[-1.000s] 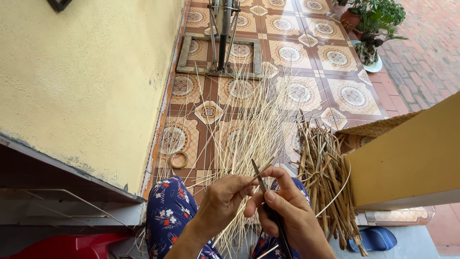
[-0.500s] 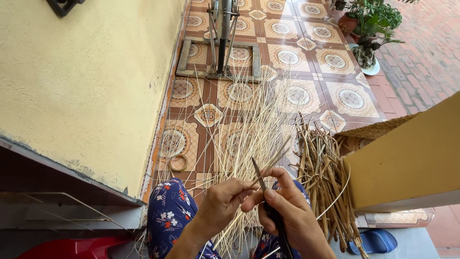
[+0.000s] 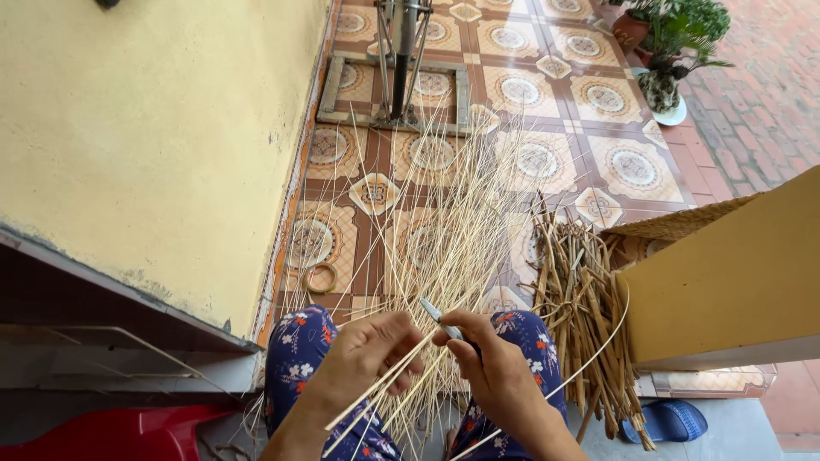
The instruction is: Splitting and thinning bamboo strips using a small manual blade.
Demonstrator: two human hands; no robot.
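Observation:
My left hand [image 3: 363,363] is closed around a few thin pale reed strips [image 3: 389,388] low in the view, above my lap in blue flowered trousers [image 3: 299,354]. My right hand [image 3: 495,371] grips a small knife [image 3: 437,314] whose blade points up and left, its edge against the strip that my left hand holds. Both hands are close together, almost touching. Beyond them a large fan of thin pale strips [image 3: 444,213] spreads over the patterned tile floor [image 3: 615,158].
A bundle of thicker brown reed stalks [image 3: 581,316] lies to the right, beside a tan board [image 3: 726,273]. A yellow wall [image 3: 154,137] runs along the left. A metal stand on a frame [image 3: 401,60], potted plants [image 3: 675,47], a small ring [image 3: 320,277], a blue sandal [image 3: 666,420].
The view has tilted slightly. My right hand has turned the knife so the blade now points up-left across the strip; my left hand has shifted its hold on the strips a little lower.

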